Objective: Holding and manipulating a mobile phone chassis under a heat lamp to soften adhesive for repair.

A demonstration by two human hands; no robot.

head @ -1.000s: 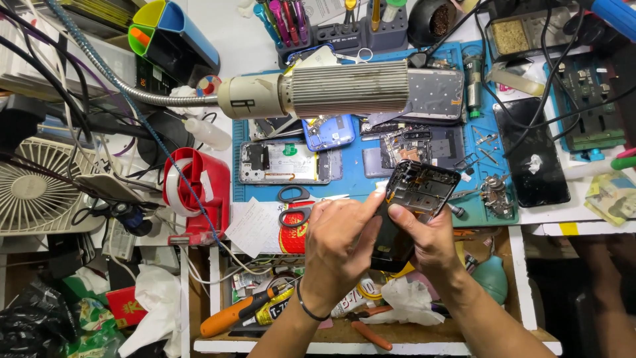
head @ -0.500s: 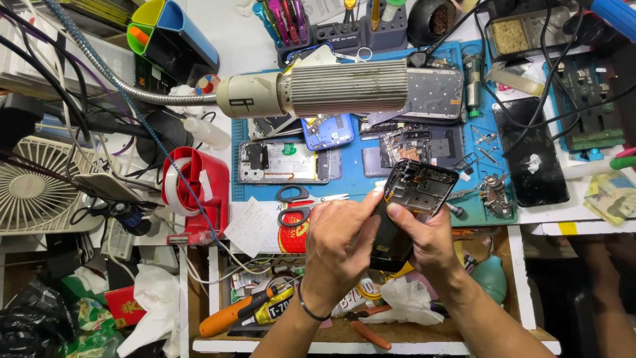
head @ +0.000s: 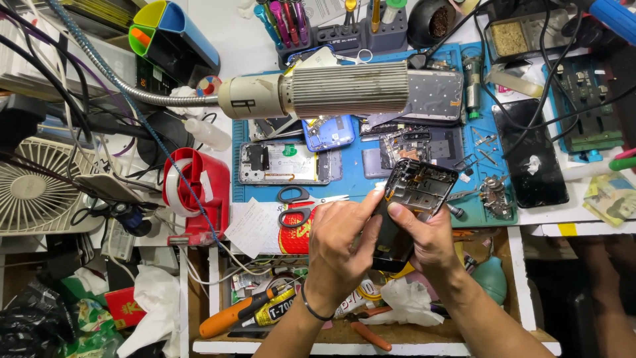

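Opened phone frame [head: 419, 189] with exposed internals, held tilted above the front edge of the blue work mat [head: 434, 219], upper end toward the mat, lower end hidden between the two hands. Left hand [head: 341, 248] closed around the frame's left edge, thumb pressed near the upper left corner. Right hand [head: 427, 242] gripping the frame from the right and beneath, thumb laid across its face. Black-handled scissors [head: 301, 205] just left of the left hand. Red tape dispenser [head: 199, 192] farther left on the counter [head: 596, 229]. Ribbed lamp head [head: 331, 93] on a gooseneck above the mat. Orange-handled screwdriver [head: 242, 311] and adhesive tube [head: 275, 311] in the open drawer below.
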